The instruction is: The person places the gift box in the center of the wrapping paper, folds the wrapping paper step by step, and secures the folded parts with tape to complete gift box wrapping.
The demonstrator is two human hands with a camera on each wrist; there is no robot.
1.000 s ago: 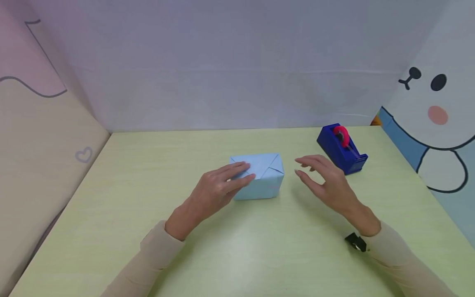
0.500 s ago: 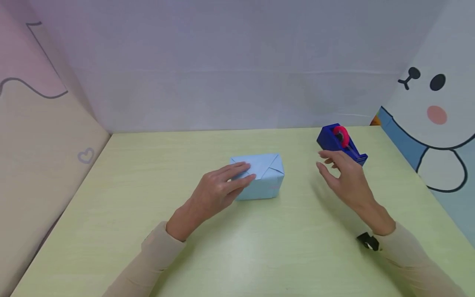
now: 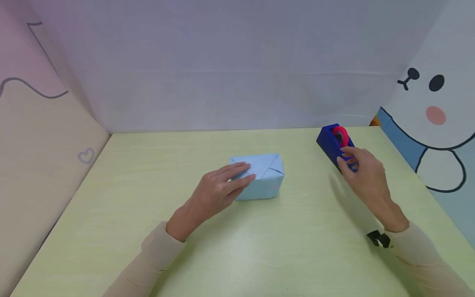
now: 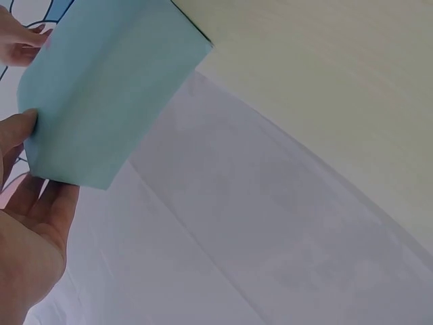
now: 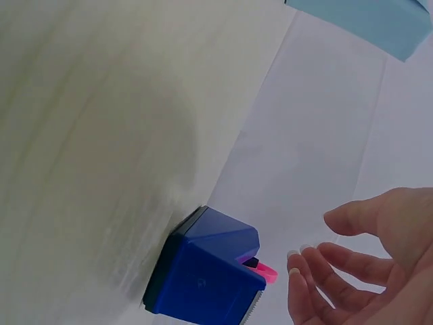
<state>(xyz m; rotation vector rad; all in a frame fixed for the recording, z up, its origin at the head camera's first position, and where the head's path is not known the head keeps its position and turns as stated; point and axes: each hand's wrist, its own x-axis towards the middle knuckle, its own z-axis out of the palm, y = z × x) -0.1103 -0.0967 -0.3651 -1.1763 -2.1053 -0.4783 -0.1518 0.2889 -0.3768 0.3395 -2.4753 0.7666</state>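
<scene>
A box wrapped in light blue paper [image 3: 264,167] sits on the table, with folded flaps on its top. My left hand [image 3: 213,187] holds it at the left end. In the left wrist view, the thumb lies against one edge of the wrapped box [image 4: 115,88] while other fingers curl at its end. To the right stands a blue tape dispenser [image 3: 328,142] carrying a pink-cored tape roll [image 3: 340,135]. My right hand [image 3: 367,175] hovers over its front end, partly covering it. The right wrist view shows the right hand's fingertips [image 5: 304,249] apart from the dispenser [image 5: 210,271].
The pale table [image 3: 167,152] ends at a white backdrop sheet [image 3: 222,90]. Printed side panels [image 3: 445,136] flank it. A black wrist piece [image 3: 379,238] hangs at the right sleeve.
My right hand has moved rightward from beside the box to over the front of the tape dispenser. The left hand and the box have stayed in place.
</scene>
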